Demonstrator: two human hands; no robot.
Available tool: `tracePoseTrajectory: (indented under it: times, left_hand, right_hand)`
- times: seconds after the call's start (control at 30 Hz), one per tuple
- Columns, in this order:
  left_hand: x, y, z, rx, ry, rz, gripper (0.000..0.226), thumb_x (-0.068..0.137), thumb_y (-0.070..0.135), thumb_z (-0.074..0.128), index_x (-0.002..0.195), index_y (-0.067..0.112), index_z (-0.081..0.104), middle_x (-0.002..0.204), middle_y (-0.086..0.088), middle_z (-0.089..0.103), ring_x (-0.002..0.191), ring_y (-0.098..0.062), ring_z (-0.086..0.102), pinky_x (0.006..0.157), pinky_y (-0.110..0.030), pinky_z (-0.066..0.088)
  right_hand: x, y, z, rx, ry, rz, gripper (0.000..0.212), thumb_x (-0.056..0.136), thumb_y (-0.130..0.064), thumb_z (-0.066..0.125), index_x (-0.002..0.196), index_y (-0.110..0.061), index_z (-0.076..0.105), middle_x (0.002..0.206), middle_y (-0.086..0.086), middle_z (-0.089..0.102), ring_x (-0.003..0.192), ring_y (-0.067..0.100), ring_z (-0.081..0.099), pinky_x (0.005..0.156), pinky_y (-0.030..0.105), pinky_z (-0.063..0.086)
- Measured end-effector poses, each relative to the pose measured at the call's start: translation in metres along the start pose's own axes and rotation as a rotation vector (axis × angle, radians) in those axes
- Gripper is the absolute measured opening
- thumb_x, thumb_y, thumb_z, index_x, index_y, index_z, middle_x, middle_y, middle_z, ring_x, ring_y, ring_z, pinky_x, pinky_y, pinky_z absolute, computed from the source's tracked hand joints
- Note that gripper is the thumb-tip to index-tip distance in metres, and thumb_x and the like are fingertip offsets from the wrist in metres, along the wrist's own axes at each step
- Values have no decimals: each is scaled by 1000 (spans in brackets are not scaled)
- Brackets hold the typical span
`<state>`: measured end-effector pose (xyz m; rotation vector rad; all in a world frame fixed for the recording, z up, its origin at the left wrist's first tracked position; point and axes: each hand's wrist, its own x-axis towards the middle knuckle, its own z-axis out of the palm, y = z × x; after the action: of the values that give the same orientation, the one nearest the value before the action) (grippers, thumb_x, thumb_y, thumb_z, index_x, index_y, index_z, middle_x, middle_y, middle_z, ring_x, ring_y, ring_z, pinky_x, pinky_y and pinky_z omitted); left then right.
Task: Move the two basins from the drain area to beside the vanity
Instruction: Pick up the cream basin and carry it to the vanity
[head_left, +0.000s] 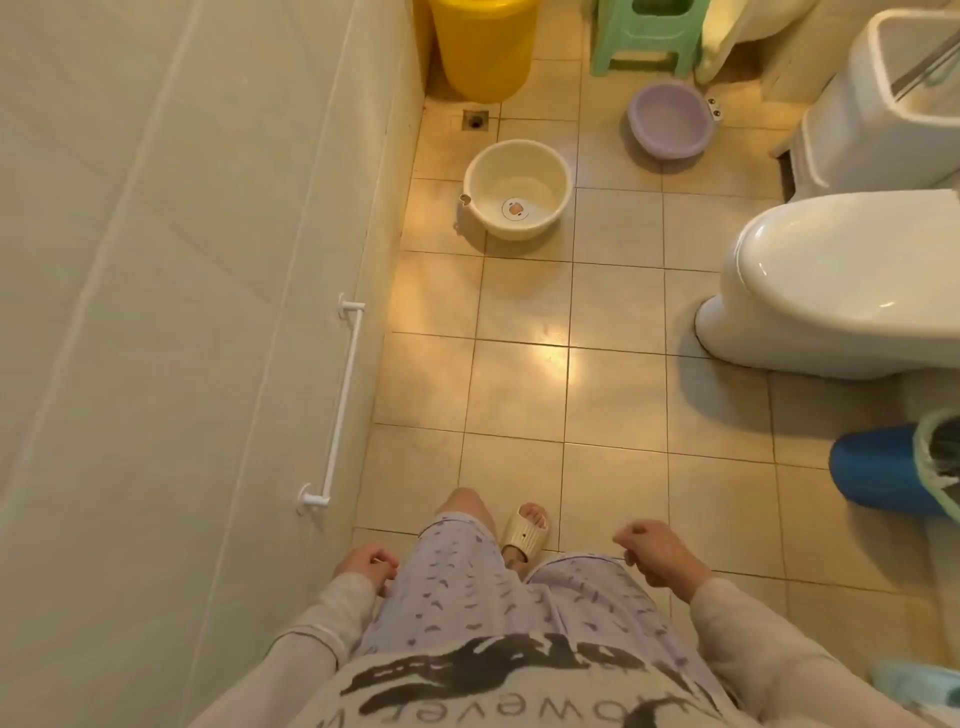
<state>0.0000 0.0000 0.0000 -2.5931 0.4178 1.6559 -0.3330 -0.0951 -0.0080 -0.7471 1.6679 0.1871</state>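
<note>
The cream basin (517, 190) is sitting by the floor drain (475, 120) and the purple basin (670, 120) nearby (neither moved yet), while the left hand (366, 565) and right hand (657, 552) are hanging loosely curled, holding nothing.

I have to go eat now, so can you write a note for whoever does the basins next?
Left hand: loosely curled at the hip, holding nothing.
Right hand: same, holding nothing.
Cream basin: upright on the floor, just this side of the floor drain.
Purple basin: on the floor further right, near the green stool.
Done: nothing yet.
Left: carry both beside the vanity.
</note>
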Motion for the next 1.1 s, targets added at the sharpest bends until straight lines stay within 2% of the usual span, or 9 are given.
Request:
tracePoseTrajectory:
  times: [0.13,0.23,0.37,0.53,0.67,0.77,0.97,1.1]
  left_hand:
    - [7,3,-6,-10,31,-59,27,86,2,47,64,15,57,63,-3,57,54,-15,47,51,-20,37]
    - [21,13,-10,-49,41,-92,27,87,0,47,64,12,57,61,-3,57,51,-17,48,50,-19,38]
    - [45,49,-25,-45,6,-103,24,88,2,44,69,11,55,66,-3,58,49,-19,49,52,-22,37]
    - [82,130,-60,-38,-15,-64,25,90,3,43,68,12,51,69,-4,57,50,-18,48,50,-21,33]
    - [101,223,-98,-37,-19,19,21,91,6,43,72,11,52,77,-5,58,52,-17,50,49,-21,34]
    - [110,294,-125,12,-41,122,26,89,5,45,66,16,49,73,-2,57,51,-15,49,49,-22,35]
    - [124,404,-168,51,-29,249,29,89,5,44,64,19,49,91,-8,61,54,-16,51,53,-22,36]
    - [135,441,-178,34,-6,250,30,89,4,42,64,20,51,90,-8,62,54,-14,52,50,-22,36]
  right_hand:
    - [11,-68,-22,71,12,-130,13,92,-11,51,86,-5,61,62,8,50,44,14,29,37,17,21]
    - [17,-101,-31,86,7,-171,14,92,-9,49,90,-6,62,62,7,50,44,13,29,39,17,20]
    - [40,-131,-39,112,-7,-132,13,92,-8,49,91,-5,62,62,8,50,43,12,28,37,15,19]
    - [75,-151,-47,71,51,-11,14,91,-10,50,88,-5,63,63,8,53,44,13,33,35,15,23]
    - [93,-168,-60,22,90,106,16,92,-12,48,90,-3,62,65,10,55,46,16,37,39,19,27]
    - [102,-185,-72,42,120,158,13,91,-11,50,87,-3,60,66,12,56,48,19,39,43,21,30]
    - [114,-233,-101,75,149,193,17,90,-12,50,91,0,60,71,14,57,56,22,45,50,26,37]
    - [136,-280,-120,62,145,186,16,90,-13,51,91,1,60,70,14,57,56,23,47,51,26,38]
